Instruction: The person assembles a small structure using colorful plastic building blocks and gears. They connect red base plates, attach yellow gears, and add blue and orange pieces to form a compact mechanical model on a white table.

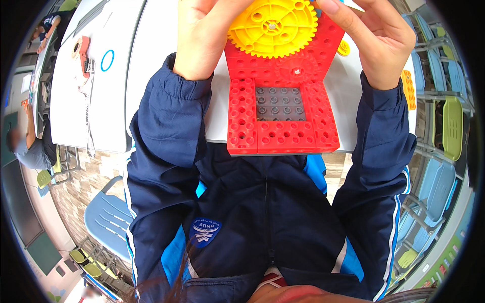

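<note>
A large yellow gear wheel [273,25] sits against the upright red brick wall [242,63] of a building-block model. A small translucent red gear [297,70] lies below it on the wall. The model's base is a red brick frame [283,137] around a grey studded plate [279,104]. My left hand [199,35] curls at the yellow wheel's upper left rim, its thumb against it; the fingertips leave the picture at the top. At the wall's upper right, my right hand [374,40] is bent in a pinch near a bit of blue. What it grips is hidden.
A small yellow part [343,48] and an orange studded brick [408,90] lie to the right on the white table [217,118]. A lanyard [90,108] with an orange piece [81,49] and a blue ring [107,60] rest on the left. Chairs surround me; other people sit far left.
</note>
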